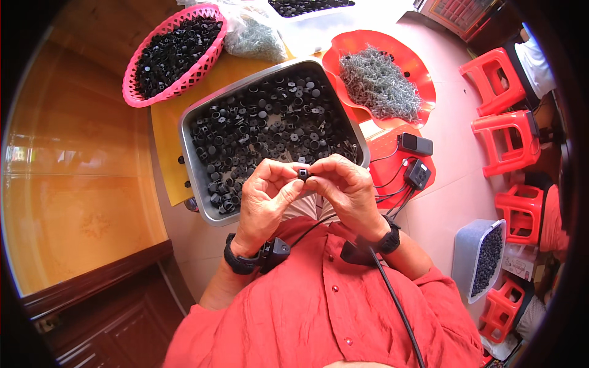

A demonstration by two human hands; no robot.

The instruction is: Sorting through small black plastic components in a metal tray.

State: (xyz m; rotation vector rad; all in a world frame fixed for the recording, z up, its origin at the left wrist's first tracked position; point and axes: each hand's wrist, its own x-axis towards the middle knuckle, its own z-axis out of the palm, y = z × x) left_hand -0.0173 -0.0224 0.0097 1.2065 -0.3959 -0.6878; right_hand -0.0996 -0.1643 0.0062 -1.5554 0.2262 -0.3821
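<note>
1. My left hand and right hand pinch one small black part between fingertips, above the metal tray.
2. A loose pinch could drop it among the tray's identical parts.

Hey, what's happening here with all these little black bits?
A person in a red shirt holds one small black part pinched between the fingertips of the left hand and the right hand, above a metal tray heaped with similar black pieces. A pink basket further back holds more of them, and a red tray on the right carries a pile of small grey metal pieces.
</note>
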